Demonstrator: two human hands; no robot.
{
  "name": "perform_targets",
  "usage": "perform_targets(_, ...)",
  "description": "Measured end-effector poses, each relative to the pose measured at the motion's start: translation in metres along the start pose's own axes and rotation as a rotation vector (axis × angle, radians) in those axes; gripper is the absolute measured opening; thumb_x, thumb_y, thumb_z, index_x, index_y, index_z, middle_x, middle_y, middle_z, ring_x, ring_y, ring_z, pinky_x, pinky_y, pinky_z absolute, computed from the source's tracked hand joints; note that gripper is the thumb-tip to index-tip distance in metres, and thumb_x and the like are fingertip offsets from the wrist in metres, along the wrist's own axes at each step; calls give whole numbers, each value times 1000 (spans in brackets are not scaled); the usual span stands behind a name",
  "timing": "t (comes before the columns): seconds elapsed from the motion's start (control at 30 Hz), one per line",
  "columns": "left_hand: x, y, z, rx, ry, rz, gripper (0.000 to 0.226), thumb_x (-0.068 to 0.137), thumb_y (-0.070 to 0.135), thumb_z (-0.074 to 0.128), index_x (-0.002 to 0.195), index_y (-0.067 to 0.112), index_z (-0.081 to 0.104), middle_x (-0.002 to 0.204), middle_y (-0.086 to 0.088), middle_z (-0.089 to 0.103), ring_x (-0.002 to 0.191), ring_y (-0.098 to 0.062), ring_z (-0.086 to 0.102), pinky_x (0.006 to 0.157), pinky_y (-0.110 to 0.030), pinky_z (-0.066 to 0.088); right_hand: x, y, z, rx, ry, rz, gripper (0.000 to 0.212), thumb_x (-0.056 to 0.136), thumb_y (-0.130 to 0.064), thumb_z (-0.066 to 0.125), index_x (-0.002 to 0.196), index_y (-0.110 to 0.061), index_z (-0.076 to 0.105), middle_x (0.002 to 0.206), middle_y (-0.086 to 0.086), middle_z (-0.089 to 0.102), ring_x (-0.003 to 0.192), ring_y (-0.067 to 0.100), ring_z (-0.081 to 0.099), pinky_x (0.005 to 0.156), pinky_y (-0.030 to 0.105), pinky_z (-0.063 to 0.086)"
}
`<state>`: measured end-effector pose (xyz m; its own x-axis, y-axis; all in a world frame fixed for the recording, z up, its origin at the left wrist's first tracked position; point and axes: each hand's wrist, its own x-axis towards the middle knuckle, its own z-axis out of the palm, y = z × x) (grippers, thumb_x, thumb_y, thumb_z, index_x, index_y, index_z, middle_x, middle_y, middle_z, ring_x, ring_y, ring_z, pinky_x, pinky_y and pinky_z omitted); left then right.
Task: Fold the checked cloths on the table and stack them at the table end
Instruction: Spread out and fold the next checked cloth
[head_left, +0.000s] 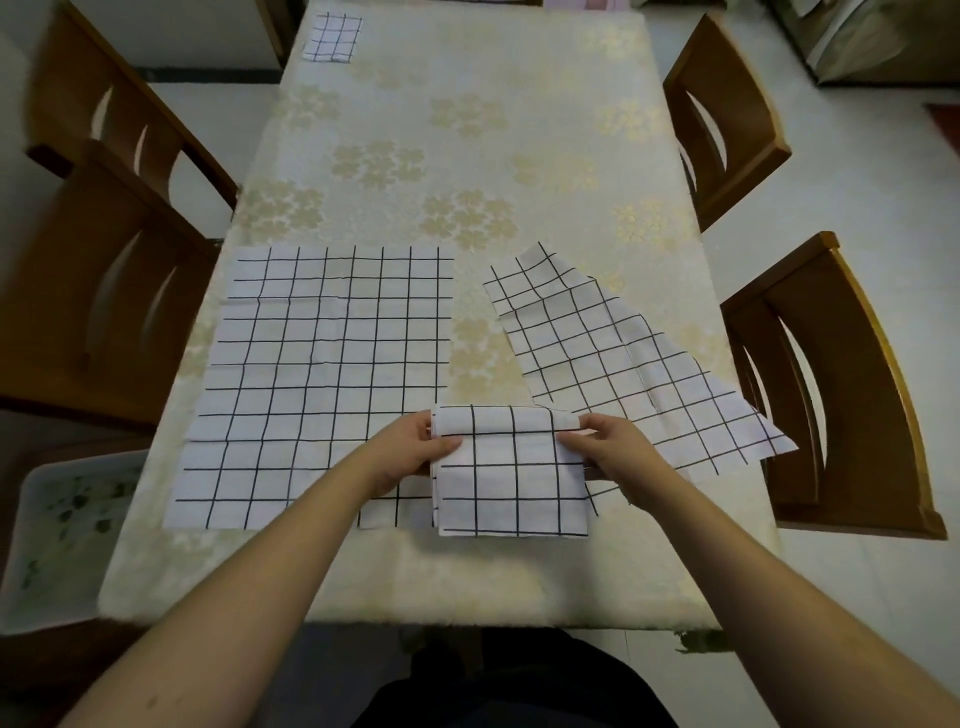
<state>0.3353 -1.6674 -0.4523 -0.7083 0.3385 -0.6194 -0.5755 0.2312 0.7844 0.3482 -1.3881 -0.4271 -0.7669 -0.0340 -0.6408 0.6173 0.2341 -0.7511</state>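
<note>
The folded white cotton cloth with black grid checks (511, 470) lies at the near table edge, overlapping two unfolded checked cloths. The left hand (410, 452) and right hand (605, 449) pinch its far fold at either side. Judged light, limp and non-slippery; grip folded edges together to prevent layers separating.

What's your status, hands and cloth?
Both hands, left and right, grip the half-folded cloth. One folded cloth at far end. Two flat cloths remain.
</note>
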Motion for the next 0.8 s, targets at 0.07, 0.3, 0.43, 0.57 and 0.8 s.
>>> perform_targets(0.07,-4,-1,-6,-3,24,16,27,94,14,64,121,16,63,106,-6,75,100,-21,70,93,-39,54,-4,3,4,15,-4,1,6,90,-15,69,95,-12,68,78,6,73,68,17,71,64,32,57)
perform_targets(0.3,-18,-3,-22,-57,110,95,19,95,9,60,109,16,71,94,-4,75,87,-22,67,82,-37,55,-13,5,17,132,-51,-105,18,95,-9,59,107,-16,71,83,7,75,73,20,70,68,33,57)
perform_targets(0.43,-23,-3,-31,19,171,179,21,94,5,61,101,16,77,100,-10,76,99,-29,69,92,-43,56,-16,0,24,99,-37,-142,28,94,3,53,93,-13,75,84,3,76,75,18,71,66,28,57)
perform_targets(0.57,-27,1,-35,83,194,192,38,91,-10,55,86,20,77,89,-2,77,87,-19,72,77,-30,58,-11,0,29,38,3,-164,28,90,11,48,92,2,74,93,16,75,84,30,71,69,32,60)
perform_targets(0.8,-38,12,-39,-9,111,128,41,97,1,32,101,2,74,76,8,68,58,-1,55,61,-13,47,-16,-11,36,222,25,-106,33,91,4,38,89,3,71,95,11,72,81,20,70,71,28,56)
